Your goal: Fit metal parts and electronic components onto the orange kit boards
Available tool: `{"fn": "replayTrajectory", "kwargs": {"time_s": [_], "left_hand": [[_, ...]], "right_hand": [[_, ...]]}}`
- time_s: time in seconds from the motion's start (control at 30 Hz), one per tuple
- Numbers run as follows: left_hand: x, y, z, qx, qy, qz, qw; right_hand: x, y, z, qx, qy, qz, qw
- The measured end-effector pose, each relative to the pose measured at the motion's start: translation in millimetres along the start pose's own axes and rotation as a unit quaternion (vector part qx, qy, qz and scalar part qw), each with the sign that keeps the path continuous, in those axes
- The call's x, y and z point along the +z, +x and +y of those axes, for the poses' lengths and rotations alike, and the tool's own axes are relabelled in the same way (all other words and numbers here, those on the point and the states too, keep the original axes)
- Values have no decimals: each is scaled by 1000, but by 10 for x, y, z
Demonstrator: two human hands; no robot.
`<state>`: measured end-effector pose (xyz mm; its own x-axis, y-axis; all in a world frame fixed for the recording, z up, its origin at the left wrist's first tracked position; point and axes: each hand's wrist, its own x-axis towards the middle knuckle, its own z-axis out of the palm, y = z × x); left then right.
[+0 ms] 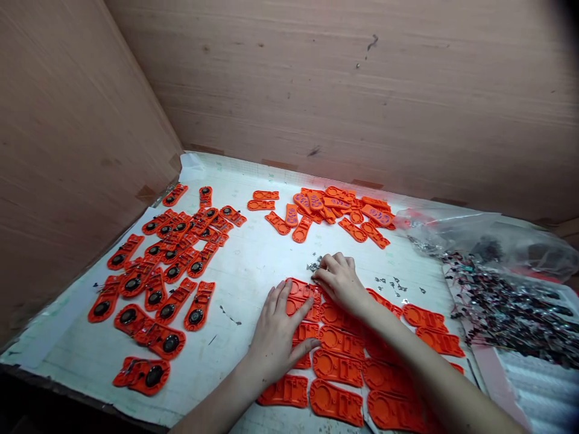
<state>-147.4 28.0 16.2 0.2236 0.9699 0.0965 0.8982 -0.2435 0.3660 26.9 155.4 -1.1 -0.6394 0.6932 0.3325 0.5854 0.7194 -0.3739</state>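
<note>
Rows of orange plastic shell halves (337, 366) lie hollow side up in front of me. My left hand (278, 328) rests on the left column of them, fingers spread, its fingertips on the upper shells. At the top of the rows, my right hand (339, 278) has its thumb and fingers pinched together beside a small pile of tiny metal pieces (313, 265). Whatever is between those fingertips is too small or hidden to make out. My right forearm covers part of the right-hand shells.
Shells fitted with round black speakers (166, 310) spread over the left side. A heap of orange shells (335, 205), some with purple markings, lies at the back. More metal pieces (398, 286) are scattered right of centre. Wired components (511, 307) and a clear plastic bag (493, 238) stand far right.
</note>
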Motion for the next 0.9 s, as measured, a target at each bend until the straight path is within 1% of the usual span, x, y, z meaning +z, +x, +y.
{"fn": "replayTrajectory", "kwargs": {"time_s": [0.07, 0.1, 0.13, 0.17, 0.2, 0.27, 0.3, 0.33, 0.37, 0.4, 0.47, 0.6, 0.67, 0.7, 0.73, 0.77, 0.8, 0.83, 0.9], "left_hand": [[-69, -20, 57, -35, -79, 59, 995], [-111, -32, 93, -60, -146, 79, 984], [-153, -45, 133, -88, -232, 82, 965], [-190, -59, 172, -118, -331, 66, 934], [-219, -74, 209, -152, -431, 36, 889], [-247, -113, 265, -223, -592, -24, 774], [-247, -136, 282, -255, -644, -41, 720], [-241, -159, 293, -280, -679, -50, 677], [-231, -183, 299, -297, -701, -54, 646], [-222, -204, 302, -305, -715, -57, 627], [-208, -236, 304, -304, -727, -67, 612], [-195, -257, 310, -310, -735, -91, 595], [-186, -261, 311, -324, -733, -89, 592], [-182, -262, 311, -324, -726, -87, 601], [-179, -262, 312, -320, -712, -82, 619], [-177, -262, 313, -312, -690, -72, 649], [-176, -261, 313, -300, -652, -55, 694], [-175, -259, 311, -278, -595, -34, 754], [-159, -255, 298, -203, -417, 7, 886]], "right_hand": [[-64, -64, -151, 18, 58, 36, 998], [-112, -128, -258, 31, 103, 56, 993], [-166, -207, -374, 45, 151, 74, 985], [-219, -294, -492, 55, 194, 88, 976], [-268, -383, -600, 63, 230, 96, 967], [-341, -537, -758, 71, 303, 76, 947], [-362, -592, -800, 79, 342, 57, 935], [-373, -629, -818, 90, 377, 37, 921], [-375, -649, -816, 99, 404, 18, 909], [-372, -654, -801, 105, 420, 5, 902], [-360, -633, -757, 97, 417, -7, 904], [-390, -567, -715, 22, 350, -35, 936], [-430, -545, -716, -8, 317, -58, 947], [-445, -534, -714, -18, 305, -75, 949], [-451, -522, -706, -25, 294, -93, 951], [-444, -506, -692, -27, 284, -105, 953], [-421, -486, -671, -24, 273, -108, 956], [-380, -463, -644, -14, 258, -98, 961], [-251, -416, -576, 17, 217, -49, 975]]}}
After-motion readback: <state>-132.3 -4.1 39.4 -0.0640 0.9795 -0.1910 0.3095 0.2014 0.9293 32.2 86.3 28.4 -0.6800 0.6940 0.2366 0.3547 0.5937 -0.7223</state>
